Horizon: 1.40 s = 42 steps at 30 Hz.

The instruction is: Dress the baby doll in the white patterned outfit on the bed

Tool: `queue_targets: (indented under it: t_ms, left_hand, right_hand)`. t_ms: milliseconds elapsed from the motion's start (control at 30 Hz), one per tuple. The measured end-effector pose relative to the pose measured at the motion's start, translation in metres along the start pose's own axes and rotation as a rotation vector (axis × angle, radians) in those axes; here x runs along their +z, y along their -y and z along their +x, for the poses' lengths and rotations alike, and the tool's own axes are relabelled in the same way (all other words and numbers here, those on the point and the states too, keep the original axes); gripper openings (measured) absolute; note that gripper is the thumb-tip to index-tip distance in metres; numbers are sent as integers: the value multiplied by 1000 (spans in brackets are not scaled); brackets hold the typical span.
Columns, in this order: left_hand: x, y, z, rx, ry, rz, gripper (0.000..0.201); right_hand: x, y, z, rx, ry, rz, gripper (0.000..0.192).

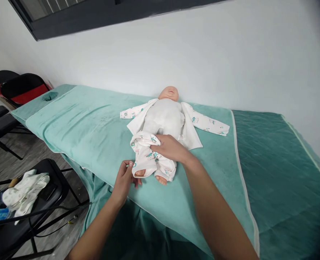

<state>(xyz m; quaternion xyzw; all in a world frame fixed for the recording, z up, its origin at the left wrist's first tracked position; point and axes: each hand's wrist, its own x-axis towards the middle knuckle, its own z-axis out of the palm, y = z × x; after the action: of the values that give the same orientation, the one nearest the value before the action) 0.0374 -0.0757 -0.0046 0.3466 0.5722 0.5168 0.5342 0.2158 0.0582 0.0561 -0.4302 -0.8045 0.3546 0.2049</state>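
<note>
A baby doll [165, 117] lies on its back on a teal towel [95, 126] that covers a padded table. An open white printed onesie [192, 124] is spread under it, sleeves out to both sides. Printed trousers [146, 159] are bunched around the doll's legs, and two bare feet stick out at the cuffs. My right hand [171, 148] grips the bunched trousers at the doll's hips. My left hand [126, 177] pinches the cuff of the trouser leg on the left, beside the doll's foot.
A darker green quilted cover [279, 173] lies on the table's right part. A black chair [48, 195] at lower left holds crumpled white clothes [24, 193]. Folding chairs with red seats [24, 90] stand at far left. A white wall runs behind the table.
</note>
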Motion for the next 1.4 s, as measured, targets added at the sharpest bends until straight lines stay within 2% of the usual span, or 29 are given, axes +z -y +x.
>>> queue_targets:
  t_ms: [100,333,467,567,733,867,967,1067,1200,1300,1400]
  left_hand:
    - [5,-5,-5,-62,28,-106,41]
    - [12,-5,8,51,-42,-114,35]
    - [13,1,22,191,-106,-59,27]
    - [10,4,41,326,-127,50,20]
    - [-3,10,69,480,-132,203,18]
    - [-7,12,70,471,-141,293,16]
    - [-6,12,65,451,-126,293,15]
    - [-5,9,63,428,-122,241,17]
    - [-6,4,68,393,-172,123,24]
    - [-7,-2,76,399,-188,67,25]
    - [-5,-10,90,466,-223,66,23]
  right_hand:
    - [0,0,0,3,9,-10,16]
    - [-7,-2,-5,-34,83,62,21]
    - [-11,-3,-6,-64,180,79,28]
    - [-12,-4,-6,-60,194,46,30]
    - [-7,-5,-4,-32,114,48,16]
    - [-1,-6,0,-4,28,75,13]
    - [-1,-7,0,5,15,110,13]
    - [-5,-11,-1,-37,18,222,18]
    - [-15,-19,-4,-98,5,486,30]
    - [-19,-24,-4,-54,-102,645,33]
    - [-17,-27,-2,-27,-215,735,31]
